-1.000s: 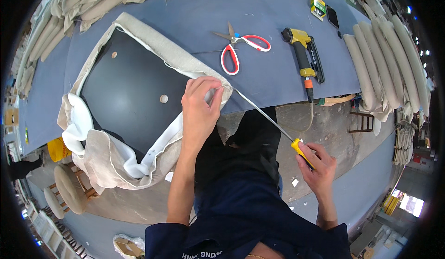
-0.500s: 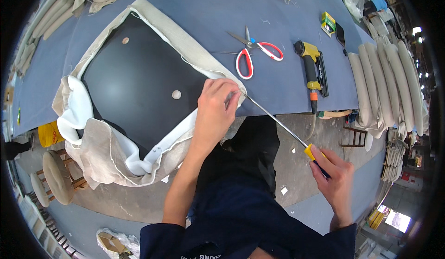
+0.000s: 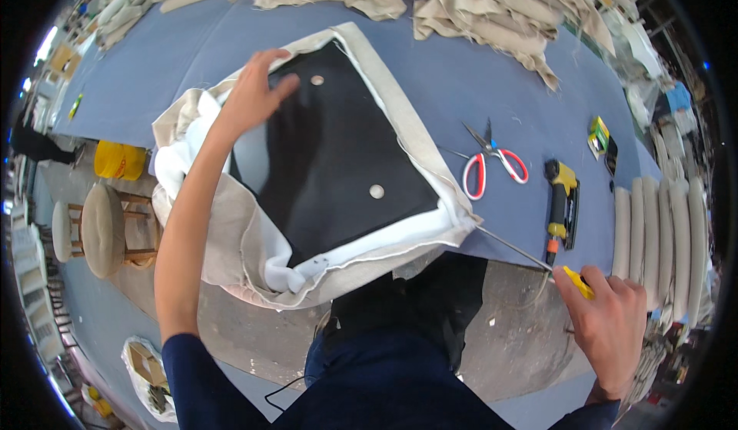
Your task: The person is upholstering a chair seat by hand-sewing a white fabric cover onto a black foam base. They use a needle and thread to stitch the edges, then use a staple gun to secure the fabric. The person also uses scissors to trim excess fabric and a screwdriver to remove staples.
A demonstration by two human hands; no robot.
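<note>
A black seat panel [image 3: 338,176] with two round holes lies on the table's front edge, wrapped in beige fabric [image 3: 400,122] over white padding [image 3: 407,228]. Along its far-left edge my left hand [image 3: 257,91] reaches, thumb and fingers apart, beside the beige border. My right hand [image 3: 611,322] grips the yellow handle of a screwdriver [image 3: 515,247]. Its long metal shaft points left to the panel's near right corner, where the tip meets the fabric and is hard to see. On the near left, the fabric and padding hang loose in folds.
Right of the panel lie red-and-white scissors [image 3: 492,159], a yellow-and-black staple gun [image 3: 563,203], a small green-and-yellow box [image 3: 598,137] and a dark phone. Beige cushions [image 3: 661,238] are stacked at right, more along the back. An upholstered stool [image 3: 108,230] stands at left below the table.
My left hand has left the near right corner for the panel's far-left edge. My right hand still holds the screwdriver at that corner, its shaft now lying flatter. The view has shifted.
</note>
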